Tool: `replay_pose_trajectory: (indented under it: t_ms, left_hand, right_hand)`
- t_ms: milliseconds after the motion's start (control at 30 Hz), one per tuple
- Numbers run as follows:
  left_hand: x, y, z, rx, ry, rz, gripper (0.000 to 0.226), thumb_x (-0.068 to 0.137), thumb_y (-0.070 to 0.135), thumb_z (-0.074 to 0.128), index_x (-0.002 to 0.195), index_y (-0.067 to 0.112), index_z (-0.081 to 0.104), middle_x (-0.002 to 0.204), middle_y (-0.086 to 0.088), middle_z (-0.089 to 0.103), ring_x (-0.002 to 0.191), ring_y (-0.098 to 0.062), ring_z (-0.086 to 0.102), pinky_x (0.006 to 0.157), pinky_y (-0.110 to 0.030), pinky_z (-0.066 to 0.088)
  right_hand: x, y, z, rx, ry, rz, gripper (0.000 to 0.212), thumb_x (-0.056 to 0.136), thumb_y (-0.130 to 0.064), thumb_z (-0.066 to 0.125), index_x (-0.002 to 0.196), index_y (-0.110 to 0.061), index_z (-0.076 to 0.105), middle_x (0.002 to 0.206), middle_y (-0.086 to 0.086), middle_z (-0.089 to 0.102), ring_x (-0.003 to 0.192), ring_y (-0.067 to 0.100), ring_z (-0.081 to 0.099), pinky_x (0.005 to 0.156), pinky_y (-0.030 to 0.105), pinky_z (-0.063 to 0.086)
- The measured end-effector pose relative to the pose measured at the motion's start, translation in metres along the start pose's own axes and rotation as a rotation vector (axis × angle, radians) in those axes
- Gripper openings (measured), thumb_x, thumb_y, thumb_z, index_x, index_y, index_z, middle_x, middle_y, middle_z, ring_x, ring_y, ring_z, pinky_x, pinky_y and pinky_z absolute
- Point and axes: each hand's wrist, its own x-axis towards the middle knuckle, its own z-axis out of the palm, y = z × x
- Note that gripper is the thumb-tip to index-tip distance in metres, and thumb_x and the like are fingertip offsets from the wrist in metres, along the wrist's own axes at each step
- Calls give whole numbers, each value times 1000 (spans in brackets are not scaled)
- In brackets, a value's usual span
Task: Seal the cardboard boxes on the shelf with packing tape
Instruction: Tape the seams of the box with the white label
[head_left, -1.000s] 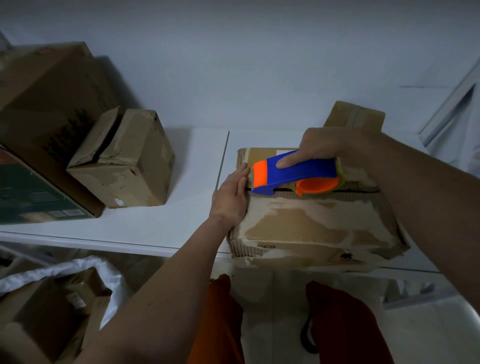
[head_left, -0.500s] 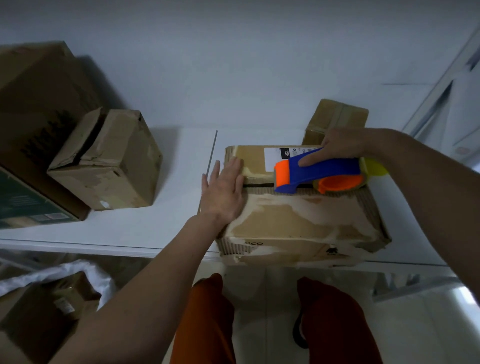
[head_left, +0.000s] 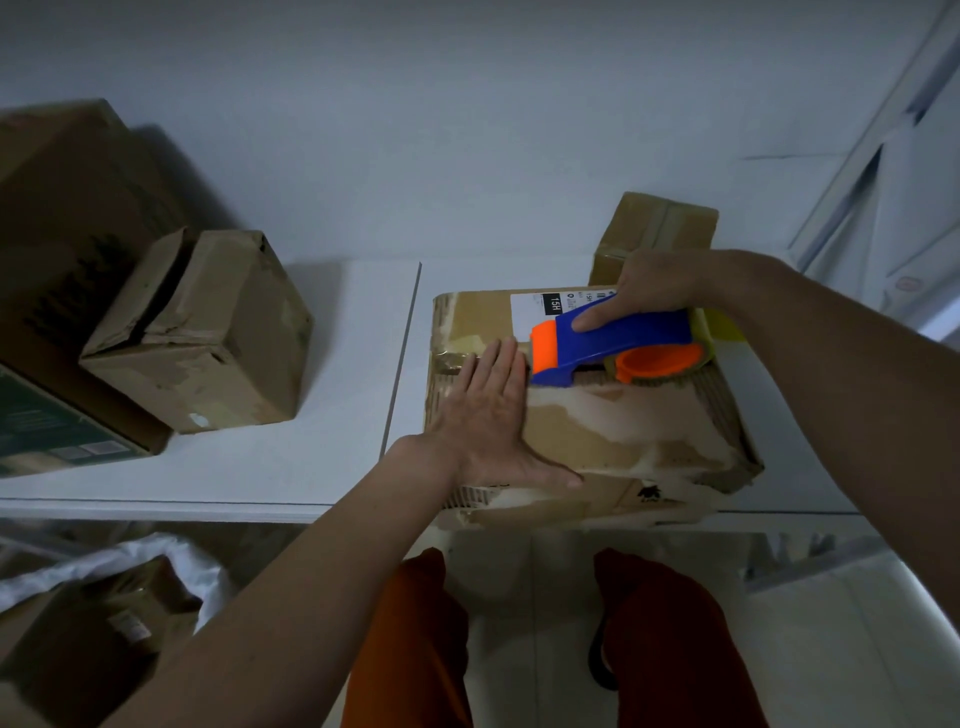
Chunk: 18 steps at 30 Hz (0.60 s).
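At shelf's front edge, my flat, straight-fingered left hand steadies the worn brown cardboard box; my right hand grips the blue-orange tape dispenser mid-seam. Small box at left looks unsealed.

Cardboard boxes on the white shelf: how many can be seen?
4: a large box far left, a smaller open box beside it, the box being taped under both hands, a small box behind it. Others may be hidden.

A storeroom or packing area: a plain white shelf against a bare white wall carries worn cardboard boxes at nine and one o'clock, with another box in white plastic wrap on the floor at seven.
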Motion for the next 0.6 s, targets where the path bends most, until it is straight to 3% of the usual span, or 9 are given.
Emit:
replay_pose_trajectory:
  t_ms: [400, 600]
  left_hand:
    - [-4, -1, 2, -45, 45, -50, 139, 55, 98, 24, 147, 4, -21, 155, -10, -29, 141, -20, -30, 119, -41, -10]
    - [-5, 1, 0, -41, 34, -107, 140, 57, 96, 31, 147, 3, -20, 155, -12, -28, 142, -22, -29, 119, -45, -9]
  right_hand:
    - [-8, 11, -4, 25, -25, 23, 55, 73, -64, 62, 67, -11, 52, 64, 5, 54, 55, 17, 48, 54, 25, 32]
    - [-23, 46, -16, -3, 4, 54, 62, 56, -72, 61, 57, -12, 47, 54, 4, 46, 48, 16, 40, 54, 27, 29]
